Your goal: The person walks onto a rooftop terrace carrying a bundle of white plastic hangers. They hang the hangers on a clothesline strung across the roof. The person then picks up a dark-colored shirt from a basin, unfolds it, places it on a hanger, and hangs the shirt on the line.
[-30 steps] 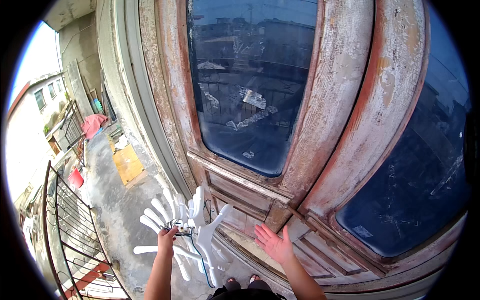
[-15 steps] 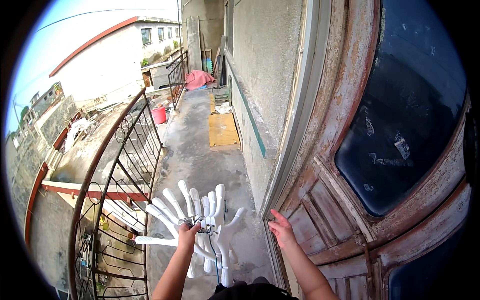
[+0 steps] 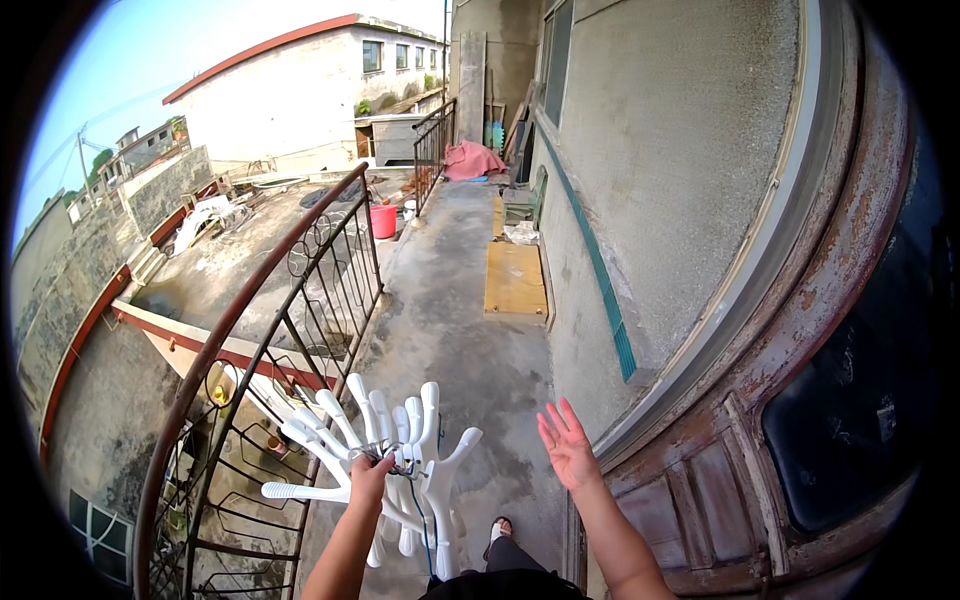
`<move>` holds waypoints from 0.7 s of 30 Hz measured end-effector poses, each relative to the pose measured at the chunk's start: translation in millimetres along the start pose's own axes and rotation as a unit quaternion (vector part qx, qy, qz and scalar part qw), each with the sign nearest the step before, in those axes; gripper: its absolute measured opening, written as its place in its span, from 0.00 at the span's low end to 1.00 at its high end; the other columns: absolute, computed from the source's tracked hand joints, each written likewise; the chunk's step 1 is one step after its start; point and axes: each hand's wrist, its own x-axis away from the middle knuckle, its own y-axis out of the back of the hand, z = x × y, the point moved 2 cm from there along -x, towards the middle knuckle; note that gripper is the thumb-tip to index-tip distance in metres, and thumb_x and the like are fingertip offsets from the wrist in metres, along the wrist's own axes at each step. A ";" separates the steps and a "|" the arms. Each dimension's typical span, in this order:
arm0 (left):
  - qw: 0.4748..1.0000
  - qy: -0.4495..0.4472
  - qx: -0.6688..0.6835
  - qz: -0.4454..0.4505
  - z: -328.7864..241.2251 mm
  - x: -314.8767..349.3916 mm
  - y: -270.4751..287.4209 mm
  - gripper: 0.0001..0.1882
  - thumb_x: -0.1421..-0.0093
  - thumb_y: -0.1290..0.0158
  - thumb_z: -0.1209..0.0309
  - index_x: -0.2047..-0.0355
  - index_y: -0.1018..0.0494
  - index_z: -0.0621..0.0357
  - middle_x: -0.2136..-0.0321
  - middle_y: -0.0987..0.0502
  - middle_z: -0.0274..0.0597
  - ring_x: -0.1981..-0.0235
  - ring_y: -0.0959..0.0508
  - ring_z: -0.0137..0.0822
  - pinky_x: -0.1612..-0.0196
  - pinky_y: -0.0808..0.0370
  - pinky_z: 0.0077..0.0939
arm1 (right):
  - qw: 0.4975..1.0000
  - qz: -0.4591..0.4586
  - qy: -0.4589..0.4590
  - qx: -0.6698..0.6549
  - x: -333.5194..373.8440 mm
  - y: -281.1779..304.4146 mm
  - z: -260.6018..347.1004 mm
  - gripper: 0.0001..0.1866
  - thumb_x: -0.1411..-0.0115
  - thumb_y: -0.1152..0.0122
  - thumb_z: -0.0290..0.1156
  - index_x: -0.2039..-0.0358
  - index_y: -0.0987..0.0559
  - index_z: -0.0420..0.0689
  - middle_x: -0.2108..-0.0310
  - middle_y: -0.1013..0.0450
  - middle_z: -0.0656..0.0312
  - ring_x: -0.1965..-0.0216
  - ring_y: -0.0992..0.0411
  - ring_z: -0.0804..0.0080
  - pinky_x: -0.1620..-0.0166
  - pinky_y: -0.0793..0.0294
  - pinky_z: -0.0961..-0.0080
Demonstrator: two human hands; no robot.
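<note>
Railing (image 3: 213,348) of dark, rust-brown metal bars, with a curved top rail, lines the left edge of your grey concrete walkway (image 3: 430,320). Just right of it, your left hand (image 3: 369,478) is closed on a bunch of white plastic clothes hangers (image 3: 437,490), gripping them at their gathered thin metal hooks (image 3: 403,460). You have them in the air above the walkway's near end, their arms fanned out on all sides, with a thin blue-green cord (image 3: 425,520) dangling among them. Well beyond, a round red bucket (image 3: 383,222) stands near the left edge, and a crumpled pink cloth (image 3: 473,160) lies toward the far end. Your sandalled foot (image 3: 500,528) shows below, and a flat yellow-brown board (image 3: 515,278) lies along the right edge. Your right hand (image 3: 570,458) is raised with nothing in it, fingers extended and parted, near the weathered reddish wooden door (image 3: 700,500) with dark glass.
</note>
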 end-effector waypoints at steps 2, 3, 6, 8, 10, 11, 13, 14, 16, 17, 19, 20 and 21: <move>0.999 0.023 -0.021 -0.013 -5.8 -26.5 -8.6 0.07 0.50 0.45 0.71 0.73 0.27 0.61 0.80 0.27 0.31 0.79 0.33 0.23 0.73 0.38 0.19 | 0.999 0.000 0.001 0.049 -34.8 7.3 -4.9 0.43 0.56 0.61 0.06 0.38 0.51 0.48 0.38 0.59 0.51 0.38 0.54 0.58 0.38 0.49 0.70; 0.999 0.029 -0.031 -0.024 -14.9 -39.2 -14.0 0.07 0.51 0.44 0.70 0.74 0.27 0.61 0.81 0.28 0.30 0.80 0.35 0.23 0.75 0.39 0.19 | 0.997 0.006 0.001 0.072 -57.2 8.7 -6.4 0.42 0.54 0.60 0.06 0.38 0.51 0.48 0.38 0.59 0.52 0.38 0.53 0.58 0.38 0.49 0.71; 0.998 0.028 -0.032 -0.041 -23.1 -96.9 -28.5 0.07 0.51 0.44 0.69 0.76 0.27 0.59 0.82 0.29 0.30 0.82 0.37 0.23 0.77 0.41 0.19 | 0.998 -0.038 -0.040 0.007 -133.5 18.1 -11.4 0.37 0.48 0.56 0.11 0.38 0.51 0.48 0.38 0.58 0.52 0.38 0.52 0.59 0.39 0.47 0.70; 0.999 0.026 -0.027 -0.038 -28.8 -136.5 -41.5 0.07 0.51 0.44 0.69 0.77 0.26 0.59 0.82 0.29 0.30 0.82 0.37 0.23 0.76 0.41 0.19 | 0.992 -0.063 -0.074 -0.074 -184.0 38.4 -17.1 0.36 0.47 0.52 0.15 0.39 0.51 0.47 0.37 0.61 0.55 0.38 0.52 0.61 0.39 0.47 0.70; 0.998 0.030 -0.031 -0.038 -41.4 -173.9 -55.6 0.06 0.51 0.44 0.69 0.76 0.26 0.58 0.82 0.28 0.29 0.82 0.36 0.23 0.76 0.40 0.20 | 0.985 -0.096 -0.110 -0.096 -234.6 63.5 -23.5 0.36 0.47 0.49 0.17 0.39 0.50 0.47 0.36 0.63 0.57 0.38 0.51 0.62 0.39 0.47 0.69; 0.998 0.034 -0.031 -0.037 -49.6 -194.9 -63.4 0.06 0.50 0.44 0.69 0.76 0.26 0.58 0.82 0.28 0.29 0.82 0.36 0.23 0.76 0.40 0.20 | 0.983 -0.110 -0.125 -0.075 -263.0 72.2 -21.2 0.36 0.47 0.48 0.17 0.39 0.49 0.47 0.36 0.64 0.58 0.38 0.51 0.62 0.40 0.47 0.69; 0.998 0.026 -0.034 -0.035 -65.8 -236.4 -78.1 0.06 0.49 0.44 0.70 0.74 0.26 0.59 0.80 0.28 0.29 0.80 0.35 0.22 0.74 0.39 0.19 | 0.986 -0.109 -0.094 0.080 -314.5 82.1 -23.2 0.36 0.48 0.47 0.18 0.40 0.46 0.48 0.37 0.61 0.59 0.38 0.50 0.63 0.40 0.47 0.69; 0.999 0.026 -0.029 -0.036 -65.4 -260.8 -79.1 0.06 0.49 0.45 0.72 0.71 0.27 0.62 0.76 0.26 0.32 0.76 0.32 0.24 0.70 0.36 0.20 | 0.973 -0.088 -0.051 0.209 -339.5 73.2 -19.3 0.35 0.49 0.47 0.19 0.40 0.45 0.49 0.37 0.58 0.59 0.39 0.50 0.63 0.41 0.47 0.70; 0.999 0.022 -0.018 -0.030 -69.2 -305.2 -90.2 0.08 0.48 0.46 0.75 0.67 0.28 0.65 0.72 0.24 0.36 0.71 0.28 0.25 0.65 0.33 0.20 | 0.859 -0.083 0.103 0.494 -377.1 60.5 -15.9 0.25 0.50 0.45 0.22 0.49 0.32 0.48 0.42 0.44 0.59 0.40 0.47 0.65 0.42 0.47 0.70; 1.000 0.016 -0.002 -0.017 -71.8 -321.9 -97.4 0.08 0.48 0.46 0.75 0.68 0.27 0.66 0.72 0.24 0.36 0.71 0.28 0.25 0.65 0.33 0.21 | 0.846 -0.060 0.089 0.522 -394.2 63.9 -18.8 0.20 0.50 0.45 0.23 0.53 0.29 0.47 0.43 0.43 0.58 0.40 0.47 0.64 0.42 0.47 0.70; 0.999 0.016 -0.035 -0.022 -73.5 -366.2 -112.1 0.07 0.48 0.46 0.75 0.68 0.27 0.66 0.73 0.24 0.37 0.72 0.28 0.26 0.65 0.32 0.21 | 0.817 -0.014 0.072 0.572 -431.9 73.5 -23.7 0.12 0.49 0.44 0.25 0.62 0.23 0.44 0.45 0.39 0.58 0.41 0.45 0.64 0.42 0.46 0.70; 0.999 0.017 -0.034 -0.019 -79.8 -386.2 -122.5 0.07 0.48 0.46 0.75 0.69 0.27 0.66 0.73 0.24 0.37 0.72 0.28 0.26 0.66 0.32 0.22 | 0.826 0.005 0.041 0.562 -452.1 76.6 -32.2 0.09 0.49 0.44 0.26 0.65 0.22 0.44 0.47 0.38 0.58 0.42 0.44 0.65 0.43 0.45 0.70; 1.000 0.021 -0.019 -0.011 -77.9 -410.7 -130.1 0.07 0.48 0.46 0.76 0.68 0.27 0.67 0.73 0.24 0.37 0.72 0.27 0.27 0.66 0.32 0.22 | 0.833 0.022 0.010 0.552 -472.8 78.8 -42.8 0.07 0.48 0.44 0.26 0.69 0.21 0.44 0.48 0.36 0.58 0.43 0.43 0.65 0.44 0.44 0.71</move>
